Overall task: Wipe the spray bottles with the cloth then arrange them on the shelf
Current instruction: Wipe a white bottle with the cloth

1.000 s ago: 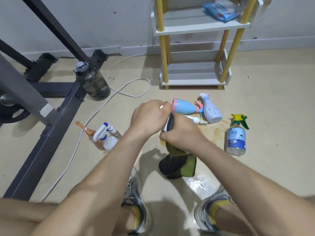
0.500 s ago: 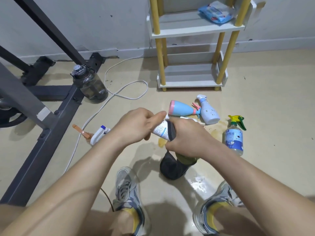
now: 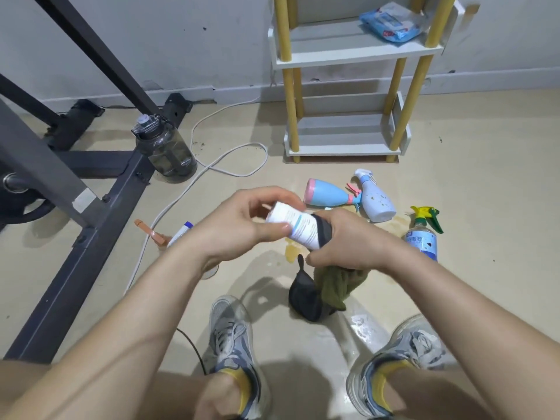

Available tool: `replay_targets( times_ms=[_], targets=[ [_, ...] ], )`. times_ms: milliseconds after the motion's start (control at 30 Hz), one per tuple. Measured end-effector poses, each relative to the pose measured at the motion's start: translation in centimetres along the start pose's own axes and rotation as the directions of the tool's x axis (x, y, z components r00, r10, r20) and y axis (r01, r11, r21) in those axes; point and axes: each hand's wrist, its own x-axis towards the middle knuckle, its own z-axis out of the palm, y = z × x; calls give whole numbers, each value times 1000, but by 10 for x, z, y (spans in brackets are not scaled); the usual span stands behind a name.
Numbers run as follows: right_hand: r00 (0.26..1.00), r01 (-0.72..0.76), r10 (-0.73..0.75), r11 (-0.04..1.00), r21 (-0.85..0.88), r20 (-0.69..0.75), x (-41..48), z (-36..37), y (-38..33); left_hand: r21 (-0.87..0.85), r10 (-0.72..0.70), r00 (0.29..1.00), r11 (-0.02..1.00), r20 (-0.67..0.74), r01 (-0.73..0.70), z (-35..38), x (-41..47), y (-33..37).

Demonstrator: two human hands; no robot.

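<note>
**While one bottle gets wiped, none is shelved**

At frame centre the left hand (image 3: 242, 230) pinches the white bottle (image 3: 298, 226) by its base, fingers curled; the right hand (image 3: 348, 242) clasps the other end through the cloth (image 3: 325, 287). Right of centre, a blue-and-pink bottle (image 3: 328, 197), speckled bottle (image 3: 378, 203) and green-trigger bottle (image 3: 422, 239) wait on the floor. The shelf (image 3: 342, 151), upper right, holds none.

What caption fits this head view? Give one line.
Left hand holds a white bottle; right hand grips a cloth round it.

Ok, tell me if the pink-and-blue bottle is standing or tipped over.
Tipped over: the pink-and-blue bottle lies on its side on the floor, pink base pointing left.
</note>
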Motion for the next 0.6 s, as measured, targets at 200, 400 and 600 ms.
replay_targets(
  times_ms=[200,400,600],
  targets=[
    [988,93,-120,966,-240,-100,0,6,1,-16,-235,971,972,32,236,0,0,11],
    [999,37,-37,999,-30,-6,2,2,4,86,8,999,996,-52,-3,11,3,-6],
    [980,95,-145,943,-320,-136,-1,2,-1,-121,-107,980,989,-170,87,6,5,7]
  ],
)
